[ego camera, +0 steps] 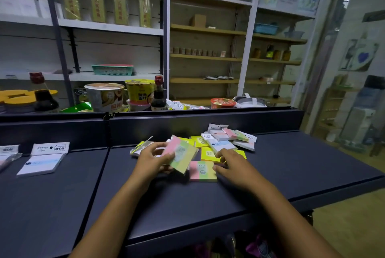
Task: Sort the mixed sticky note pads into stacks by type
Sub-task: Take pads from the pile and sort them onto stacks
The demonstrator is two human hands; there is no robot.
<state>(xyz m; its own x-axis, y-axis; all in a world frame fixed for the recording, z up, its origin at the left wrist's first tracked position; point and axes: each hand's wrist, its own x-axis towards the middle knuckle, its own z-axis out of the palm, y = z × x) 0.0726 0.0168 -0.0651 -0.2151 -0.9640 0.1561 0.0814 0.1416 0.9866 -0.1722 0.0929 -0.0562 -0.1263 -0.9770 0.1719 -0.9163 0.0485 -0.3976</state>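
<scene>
- Left hand (153, 158) grips a pink-green-yellow pad (180, 154) tilted up off the surface; right hand (230, 164) lies with fingers extended, touching the right edge of a matching striped pad (202, 171) lying flat.
- That flat pad sits between the hands, just right of the lifted one, so the right hand is nearer.
- Behind both, the mixed pile (224, 141) of yellow and white packs waits; a sorted white pad (40, 164) lies well apart at far left.
- Dark blue shelf top (291, 170); stocked store shelving (125, 26) stands behind.
</scene>
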